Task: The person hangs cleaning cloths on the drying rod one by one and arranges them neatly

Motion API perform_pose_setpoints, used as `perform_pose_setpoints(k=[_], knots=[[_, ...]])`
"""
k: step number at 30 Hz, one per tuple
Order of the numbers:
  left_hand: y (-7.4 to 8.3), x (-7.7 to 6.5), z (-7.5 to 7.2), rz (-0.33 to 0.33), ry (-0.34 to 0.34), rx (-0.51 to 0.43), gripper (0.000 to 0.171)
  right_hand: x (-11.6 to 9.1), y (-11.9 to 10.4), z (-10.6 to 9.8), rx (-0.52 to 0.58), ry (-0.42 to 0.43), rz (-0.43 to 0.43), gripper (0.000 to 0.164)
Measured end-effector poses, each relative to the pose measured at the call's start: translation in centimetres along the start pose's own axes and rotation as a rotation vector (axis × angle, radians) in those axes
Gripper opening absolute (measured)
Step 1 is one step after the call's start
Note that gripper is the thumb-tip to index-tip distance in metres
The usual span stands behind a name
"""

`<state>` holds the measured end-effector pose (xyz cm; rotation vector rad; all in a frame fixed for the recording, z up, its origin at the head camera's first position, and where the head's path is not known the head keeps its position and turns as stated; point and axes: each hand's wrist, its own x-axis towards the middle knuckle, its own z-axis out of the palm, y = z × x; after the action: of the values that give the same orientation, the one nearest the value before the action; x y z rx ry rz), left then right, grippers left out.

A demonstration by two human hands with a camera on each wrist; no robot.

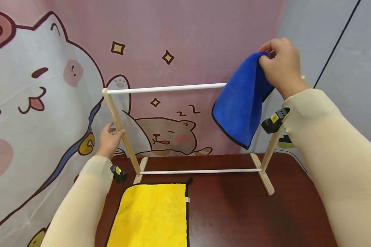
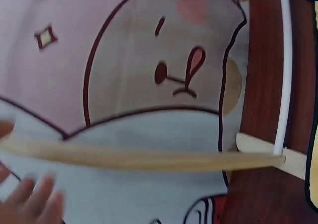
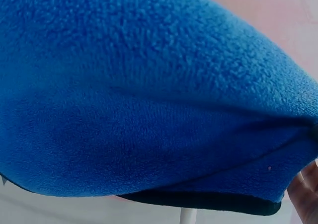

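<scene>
Hanging in front of the upper white bar (image 1: pixel 167 89), the blue cloth (image 1: pixel 239 103) looks soft and light; its bound edge should give good hold. The right hand (image 1: pixel 279 63) pinches its top; the left hand (image 1: pixel 109 140), fingers spread, is at the wooden post (image 1: pixel 130 151).

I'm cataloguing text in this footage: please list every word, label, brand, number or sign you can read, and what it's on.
"z": on the pink backdrop, above the drawn bear.
"Z": larger, up and right of the first.
White tag on the yellow cloth: too small to read.
Yellow stickers on the wrist devices: no readable text.
</scene>
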<state>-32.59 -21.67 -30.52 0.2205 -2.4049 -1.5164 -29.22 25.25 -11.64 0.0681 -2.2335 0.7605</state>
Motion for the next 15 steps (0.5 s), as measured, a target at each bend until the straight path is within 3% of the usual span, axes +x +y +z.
perform_pose_setpoints(k=[4,5,7,12,15], knots=[[1.0,-1.4,0.8,0.046,0.275,-0.072,0.040,0.4,-0.1,0.0,0.010,0.001,0.021,0.027],[1.3,-1.8,1.2,0.058,0.316,-0.089,0.032,0.4,-0.2,0.0,0.012,0.004,0.021,0.027],[2.1,-2.7,2.1,0.101,0.322,-0.103,0.021,0.5,-0.3,0.0,0.016,0.015,0.012,0.026],[4.8,-4.7,5.2,0.174,0.064,-0.085,0.014,0.7,-0.5,-0.1,0.033,0.022,0.013,0.024],[7.2,-5.3,7.1,0.171,-0.098,-0.120,0.018,0.8,-0.7,-0.3,0.038,0.014,0.026,0.024]])
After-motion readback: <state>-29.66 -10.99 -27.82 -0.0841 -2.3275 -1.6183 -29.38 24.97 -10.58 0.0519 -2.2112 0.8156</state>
